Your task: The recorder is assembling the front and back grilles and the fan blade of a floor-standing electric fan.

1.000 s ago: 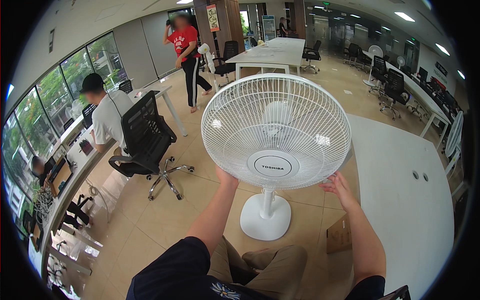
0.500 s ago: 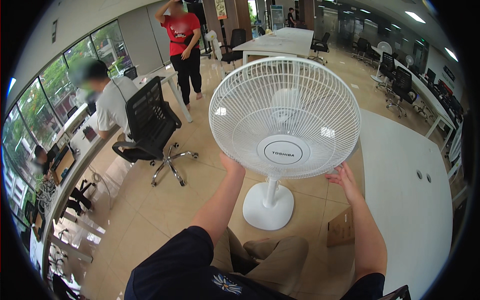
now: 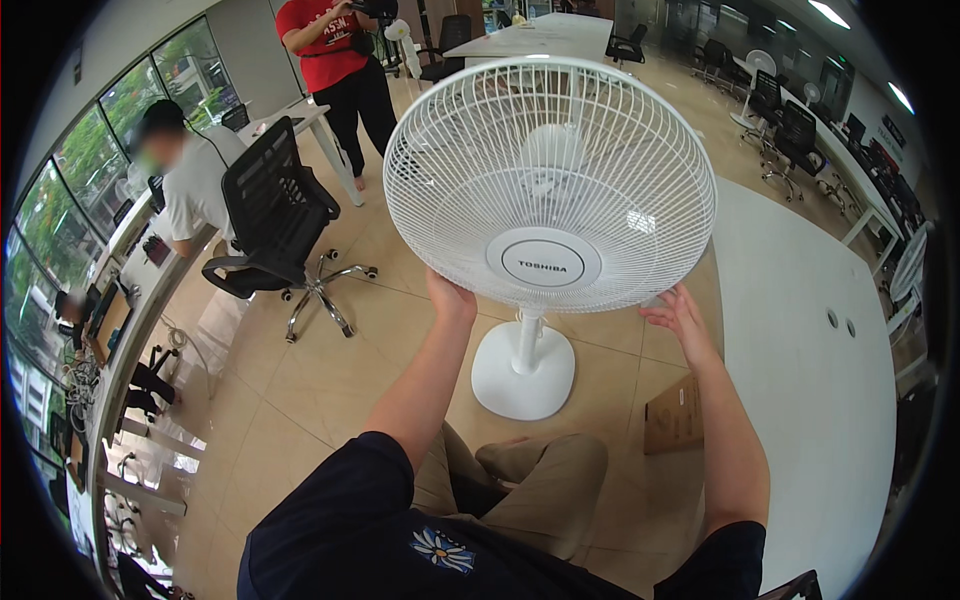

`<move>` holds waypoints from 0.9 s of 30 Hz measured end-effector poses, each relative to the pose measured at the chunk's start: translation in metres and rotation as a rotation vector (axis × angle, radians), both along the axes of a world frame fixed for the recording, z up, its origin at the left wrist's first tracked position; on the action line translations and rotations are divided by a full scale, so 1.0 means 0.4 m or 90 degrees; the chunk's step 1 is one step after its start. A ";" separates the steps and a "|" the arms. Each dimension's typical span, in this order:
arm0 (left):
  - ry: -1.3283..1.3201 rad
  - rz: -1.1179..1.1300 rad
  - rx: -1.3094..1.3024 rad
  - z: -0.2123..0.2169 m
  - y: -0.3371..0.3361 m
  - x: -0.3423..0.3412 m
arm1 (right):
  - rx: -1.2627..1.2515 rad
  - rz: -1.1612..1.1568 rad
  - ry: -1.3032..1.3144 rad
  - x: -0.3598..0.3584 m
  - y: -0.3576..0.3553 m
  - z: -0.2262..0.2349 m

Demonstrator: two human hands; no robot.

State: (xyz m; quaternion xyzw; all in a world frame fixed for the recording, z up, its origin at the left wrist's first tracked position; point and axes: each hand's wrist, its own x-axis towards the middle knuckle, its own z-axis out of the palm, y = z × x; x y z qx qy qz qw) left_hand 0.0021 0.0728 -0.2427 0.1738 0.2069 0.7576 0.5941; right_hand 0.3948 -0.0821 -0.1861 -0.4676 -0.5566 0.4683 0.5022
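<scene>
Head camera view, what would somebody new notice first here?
The big white fan fills the centre, standing on the tiled floor. The left hand and right hand touch the lower rim of its grille. Left of it, a seated person occupies a black office chair.

The single view came from a fisheye camera on the person's head, looking forward and down past their own lap and forearms. It sat close to a white fan [image 3: 549, 185], which filled the middle of the frame. Straight edges of the white worktop [image 3: 810, 360] and tiled floor [image 3: 300, 390] bent toward the dark rim.
</scene>
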 end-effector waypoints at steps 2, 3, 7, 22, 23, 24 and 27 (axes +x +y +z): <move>-0.002 -0.024 0.016 -0.029 -0.013 0.032 | 0.009 0.001 -0.013 0.011 0.003 -0.008; 0.040 -0.061 -0.046 -0.052 -0.037 0.069 | 0.005 0.000 -0.016 0.017 -0.001 -0.007; 0.142 -0.095 -0.146 -0.105 -0.083 0.149 | 0.014 0.007 -0.005 0.000 -0.004 0.013; 0.221 -0.161 -0.214 -0.090 -0.060 0.172 | 0.008 0.017 -0.015 0.000 -0.004 0.002; 0.205 -0.164 -0.233 -0.084 -0.060 0.175 | 0.013 0.008 -0.015 0.001 -0.006 0.000; 0.206 -0.164 -0.233 -0.080 -0.063 0.172 | 0.012 0.008 -0.014 -0.001 -0.007 -0.001; 0.198 -0.209 -0.234 -0.069 -0.075 0.170 | 0.004 0.004 -0.020 0.010 -0.013 -0.003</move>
